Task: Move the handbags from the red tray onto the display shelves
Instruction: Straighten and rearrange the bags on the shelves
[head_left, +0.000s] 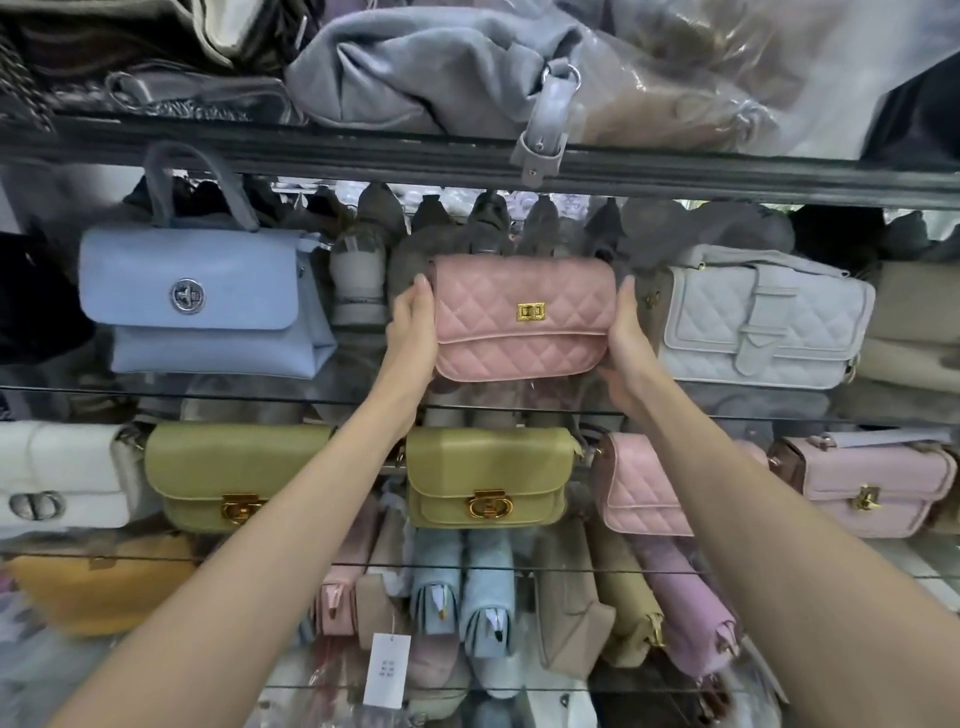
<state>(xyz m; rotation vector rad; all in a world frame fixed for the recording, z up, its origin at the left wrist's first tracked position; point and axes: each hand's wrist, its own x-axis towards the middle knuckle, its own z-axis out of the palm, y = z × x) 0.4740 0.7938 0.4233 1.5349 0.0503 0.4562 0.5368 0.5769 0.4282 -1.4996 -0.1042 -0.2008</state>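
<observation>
The left hand (413, 325) and right hand (626, 338) grip the two ends of the pink quilted handbag (522, 317), fingers curled round it. It is upright, with a glass shelf (260, 397) just below it, a blue handbag (197, 301) to its left and a grey quilted handbag (753, 327) to its right.

Bare forearms, bare grips.
Slim and bare, left grip (413, 332) and right grip (626, 343); behind each grip a narrow wrist, then a smooth forearm, uncovered along all its visible length and widening away from the grip.
</observation>
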